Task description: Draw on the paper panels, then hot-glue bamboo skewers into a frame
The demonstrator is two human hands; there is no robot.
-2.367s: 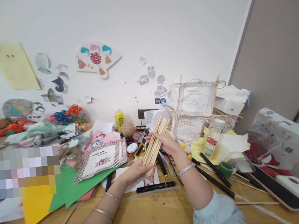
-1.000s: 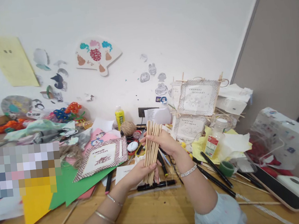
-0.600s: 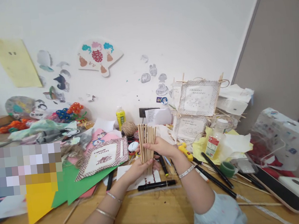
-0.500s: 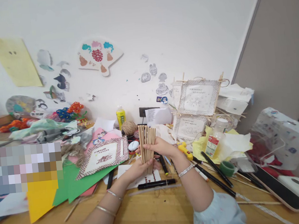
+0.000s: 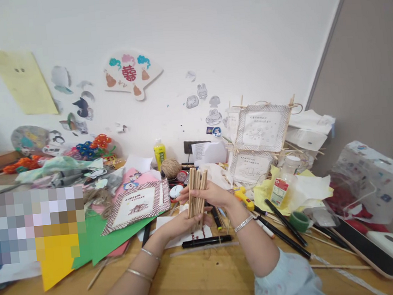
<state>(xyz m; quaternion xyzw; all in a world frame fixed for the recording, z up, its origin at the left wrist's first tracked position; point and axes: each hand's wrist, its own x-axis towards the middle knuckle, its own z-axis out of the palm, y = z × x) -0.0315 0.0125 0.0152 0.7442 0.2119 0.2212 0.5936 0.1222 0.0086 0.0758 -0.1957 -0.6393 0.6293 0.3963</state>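
Observation:
A bundle of thin wooden sticks [image 5: 197,191] stands nearly upright between my two hands above the middle of the table. My left hand [image 5: 185,223] is closed round its lower part. Higher up, my right hand [image 5: 212,194] grips the same bundle from the right side, thumb across the front. The stick tops show above my fingers at uneven heights; the lower ends are partly hidden by my left hand. Beneath the hands lie a white paper with dark red marks [image 5: 187,238] and a black marker [image 5: 206,241].
Left are green card [image 5: 122,242], yellow card [image 5: 60,262] and a framed drawing [image 5: 137,204]. Behind stand a twine ball [image 5: 171,168] and a yellow bottle [image 5: 160,154]. To the right are a yellow glue gun [image 5: 245,199], a clear bottle [image 5: 283,183], green tape [image 5: 299,221] and a phone [image 5: 369,247].
The bundle has shifted slightly right and down, and the sticks lean a little more. Both hands still hold it. The whole view has moved slightly.

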